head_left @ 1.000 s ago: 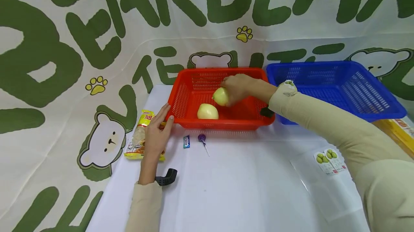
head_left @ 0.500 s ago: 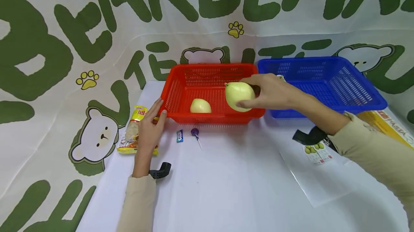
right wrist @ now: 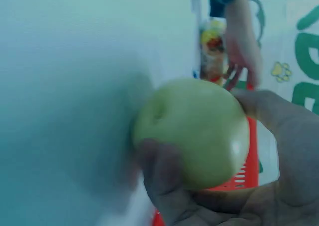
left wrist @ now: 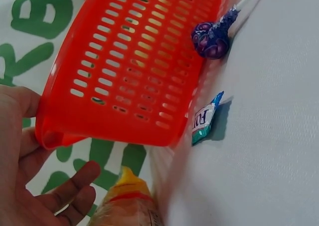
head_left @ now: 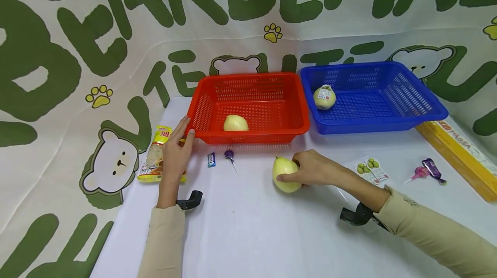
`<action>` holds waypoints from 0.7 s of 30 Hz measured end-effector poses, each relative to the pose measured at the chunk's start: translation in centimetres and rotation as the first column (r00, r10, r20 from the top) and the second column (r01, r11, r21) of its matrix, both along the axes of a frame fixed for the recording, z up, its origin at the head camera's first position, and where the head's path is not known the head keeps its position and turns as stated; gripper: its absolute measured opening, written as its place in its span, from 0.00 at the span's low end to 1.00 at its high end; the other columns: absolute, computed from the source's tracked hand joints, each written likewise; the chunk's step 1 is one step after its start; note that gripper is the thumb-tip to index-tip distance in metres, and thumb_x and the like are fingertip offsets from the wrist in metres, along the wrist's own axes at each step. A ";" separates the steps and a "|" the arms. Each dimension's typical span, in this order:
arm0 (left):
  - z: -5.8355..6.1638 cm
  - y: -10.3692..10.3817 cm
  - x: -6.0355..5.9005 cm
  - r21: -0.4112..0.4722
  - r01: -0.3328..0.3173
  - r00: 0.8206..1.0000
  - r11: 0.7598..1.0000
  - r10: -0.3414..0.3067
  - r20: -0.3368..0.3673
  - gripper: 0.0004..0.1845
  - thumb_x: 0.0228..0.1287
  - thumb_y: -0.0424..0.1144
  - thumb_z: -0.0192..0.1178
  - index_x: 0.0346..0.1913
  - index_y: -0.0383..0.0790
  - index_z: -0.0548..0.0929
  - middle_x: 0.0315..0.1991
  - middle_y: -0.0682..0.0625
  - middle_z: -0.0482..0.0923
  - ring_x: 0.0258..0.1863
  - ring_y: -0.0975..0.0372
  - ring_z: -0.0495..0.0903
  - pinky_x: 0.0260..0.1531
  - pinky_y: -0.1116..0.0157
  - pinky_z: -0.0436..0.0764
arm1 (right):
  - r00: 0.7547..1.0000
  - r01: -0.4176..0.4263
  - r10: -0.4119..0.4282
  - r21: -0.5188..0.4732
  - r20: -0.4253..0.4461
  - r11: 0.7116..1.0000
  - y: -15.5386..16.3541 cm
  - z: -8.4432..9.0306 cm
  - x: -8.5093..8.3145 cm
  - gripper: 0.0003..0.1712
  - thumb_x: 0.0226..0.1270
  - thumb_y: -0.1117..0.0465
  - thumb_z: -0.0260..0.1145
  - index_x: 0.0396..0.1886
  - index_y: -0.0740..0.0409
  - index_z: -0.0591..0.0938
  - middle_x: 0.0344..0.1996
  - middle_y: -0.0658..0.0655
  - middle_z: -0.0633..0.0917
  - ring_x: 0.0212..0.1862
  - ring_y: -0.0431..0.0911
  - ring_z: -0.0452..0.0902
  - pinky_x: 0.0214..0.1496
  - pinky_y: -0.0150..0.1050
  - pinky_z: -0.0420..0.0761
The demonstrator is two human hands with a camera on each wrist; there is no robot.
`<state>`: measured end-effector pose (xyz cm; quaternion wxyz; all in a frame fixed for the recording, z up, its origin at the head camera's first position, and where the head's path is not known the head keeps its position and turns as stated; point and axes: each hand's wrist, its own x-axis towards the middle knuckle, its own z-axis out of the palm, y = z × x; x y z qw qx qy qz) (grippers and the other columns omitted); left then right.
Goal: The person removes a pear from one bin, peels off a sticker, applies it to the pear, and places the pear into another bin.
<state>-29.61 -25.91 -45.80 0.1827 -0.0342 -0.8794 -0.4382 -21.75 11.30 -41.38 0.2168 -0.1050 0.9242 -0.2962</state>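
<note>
My right hand (head_left: pixel 306 170) grips a yellow-green pear (head_left: pixel 286 175) that sits on the white table in front of the red basket (head_left: pixel 248 138). In the right wrist view the pear (right wrist: pixel 192 131) fills the middle, with my fingers (right wrist: pixel 164 181) curled under it. My left hand (head_left: pixel 176 151) rests with straight fingers against the red basket's front left corner (left wrist: pixel 55 133). A second pear (head_left: pixel 235 123) lies inside the red basket. A third pear (head_left: pixel 324 97), with a label on it, lies in the blue basket (head_left: pixel 372 125).
A snack packet (head_left: pixel 157 159) lies beside my left hand. A small blue candy (head_left: pixel 211 159) and a purple lollipop (head_left: pixel 229 154) lie before the red basket. At the right lie a sticker sheet (head_left: pixel 370 169), wrapped lollipops (head_left: pixel 425 171) and a yellow pasta box (head_left: pixel 458 153).
My right hand lifted the pear out of the red basket and brought it down onto the table in front. My left hand stayed at the basket's corner.
</note>
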 end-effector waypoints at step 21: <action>0.1 0.2 0.0 0.011 -0.002 1.000 1.000 0.002 -0.004 0.26 0.76 0.53 0.53 0.74 0.59 0.67 0.72 0.68 0.62 0.68 0.61 0.70 0.56 0.55 0.79 | 0.881 -0.230 0.216 0.019 -0.422 0.973 0.1 -1.2 1.2 0.43 0.47 0.48 0.83 0.63 0.53 0.76 0.44 0.52 0.76 0.37 0.45 0.74 0.40 0.39 0.78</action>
